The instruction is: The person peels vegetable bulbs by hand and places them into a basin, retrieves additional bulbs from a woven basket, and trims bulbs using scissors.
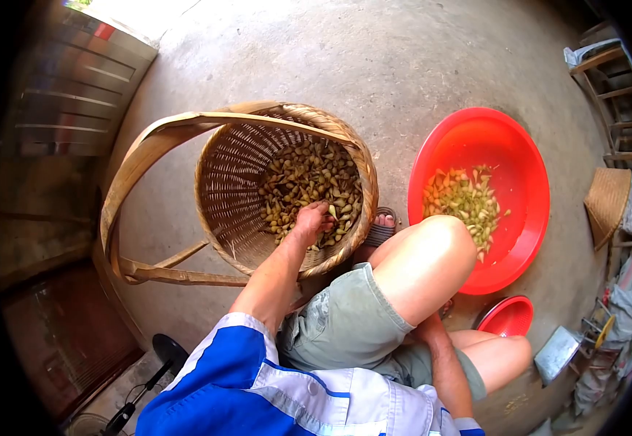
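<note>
My left hand [314, 221] reaches into a wicker basket [230, 163], its fingers closed on a pale, pointed bulb [332, 211]. Beneath it lies a heap of small brown bulbs [305, 171] with tapered tips. To the right, a large red basin [526, 167] holds many pale yellow-green bulbs [468, 200], some of them partly hidden by my raised knee. My right forearm passes behind my leg, so the hand itself is hidden.
The basket's wide wooden handle [135, 163] arches out to the left. A smaller red bowl [510, 317] sits beside my lower leg. Along the right wall are a woven conical hat [606, 206], a wooden rack [617, 109] and a metal dustpan-like piece [557, 354]. A black-based stand [169, 352] is at lower left.
</note>
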{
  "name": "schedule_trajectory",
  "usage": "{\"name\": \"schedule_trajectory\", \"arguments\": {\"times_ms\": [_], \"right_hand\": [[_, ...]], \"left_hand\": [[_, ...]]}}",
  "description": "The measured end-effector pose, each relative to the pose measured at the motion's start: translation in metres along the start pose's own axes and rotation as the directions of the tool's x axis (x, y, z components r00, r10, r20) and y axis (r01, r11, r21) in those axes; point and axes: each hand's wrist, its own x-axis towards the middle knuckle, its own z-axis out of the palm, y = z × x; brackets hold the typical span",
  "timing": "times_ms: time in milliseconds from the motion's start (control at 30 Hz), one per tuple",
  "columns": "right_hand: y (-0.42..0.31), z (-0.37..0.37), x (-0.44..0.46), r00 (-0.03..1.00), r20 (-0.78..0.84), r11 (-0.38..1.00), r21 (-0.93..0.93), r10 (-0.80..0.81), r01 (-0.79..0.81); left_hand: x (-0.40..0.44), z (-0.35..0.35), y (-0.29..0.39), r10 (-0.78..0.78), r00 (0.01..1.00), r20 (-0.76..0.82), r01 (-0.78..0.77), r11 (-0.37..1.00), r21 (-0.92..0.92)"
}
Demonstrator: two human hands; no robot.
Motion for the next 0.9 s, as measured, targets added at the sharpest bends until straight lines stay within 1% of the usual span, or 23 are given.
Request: {"name": "schedule_trajectory", "arguments": {"times_ms": [100,200,233,300,333,400,433,500,533,567,633,700,767,800,867,900], "right_hand": [[0.005,0.002,0.001,0.999,0.044,0.999,-0.046,0.026,-0.024],[0.011,0.004,0.002,0.995,0.084,0.997,-0.071,0.044,-0.038],[0.009,0.002,0.002,0.996,0.062,0.997,-0.037,0.063,-0.061],[0.005,-0.002,0.002,0.995,0.014,0.994,0.033,0.102,-0.102],[0.001,-0.007,0.002,0.992,-0.031,0.984,0.131,0.125,-0.12],[-0.01,-0.02,0.001,0.976,-0.119,0.936,0.327,0.18,-0.133],[-0.014,-0.026,-0.001,0.964,-0.175,0.932,0.337,0.2,-0.132],[-0.013,-0.032,-0.003,0.915,-0.379,0.953,0.302,0.139,-0.02],[-0.013,-0.033,-0.005,0.873,-0.476,0.96,0.277,0.106,0.035],[-0.009,-0.034,-0.009,0.837,-0.534,0.951,0.304,0.12,0.057],[-0.028,-0.051,-0.018,0.767,-0.623,0.915,0.382,0.154,0.127],[-0.036,-0.057,-0.029,0.707,-0.682,0.874,0.444,0.187,0.197],[-0.046,-0.061,-0.043,0.687,-0.705,0.799,0.509,0.174,0.32],[-0.051,-0.064,-0.051,0.673,-0.719,0.76,0.532,0.174,0.372],[-0.05,-0.062,-0.061,0.63,-0.766,0.743,0.496,0.131,0.45],[-0.054,-0.064,-0.067,0.624,-0.766,0.702,0.53,0.156,0.475]], "left_hand": [[-0.002,-0.001,0.003,0.037,0.999,0.026,-0.036,0.998,-0.058],[-0.01,0.002,0.012,0.08,0.995,-0.063,-0.082,0.996,-0.036],[-0.012,0.004,0.016,0.119,0.991,-0.059,-0.125,0.987,-0.099],[-0.026,0.015,0.024,0.213,0.975,-0.067,-0.222,0.961,-0.166],[-0.035,0.021,0.027,0.258,0.963,-0.071,-0.268,0.943,-0.199],[-0.056,0.028,0.038,0.345,0.938,-0.016,-0.337,0.905,-0.261],[-0.07,0.031,0.046,0.388,0.921,0.023,-0.366,0.887,-0.281],[-0.103,0.038,0.062,0.488,0.866,0.108,-0.436,0.844,-0.313],[-0.121,0.042,0.07,0.54,0.831,0.134,-0.472,0.812,-0.344],[-0.141,0.047,0.078,0.572,0.807,0.147,-0.508,0.799,-0.323],[-0.188,0.061,0.094,0.629,0.755,0.186,-0.567,0.768,-0.298],[-0.226,0.076,0.099,0.682,0.683,0.261,-0.616,0.73,-0.295],[-0.261,0.097,0.095,0.707,0.607,0.363,-0.661,0.702,-0.264],[-0.28,0.112,0.09,0.715,0.564,0.413,-0.669,0.689,-0.279],[-0.303,0.137,0.073,0.674,0.499,0.545,-0.695,0.687,-0.213],[-0.307,0.15,0.058,0.632,0.472,0.615,-0.688,0.7,-0.192]]}}
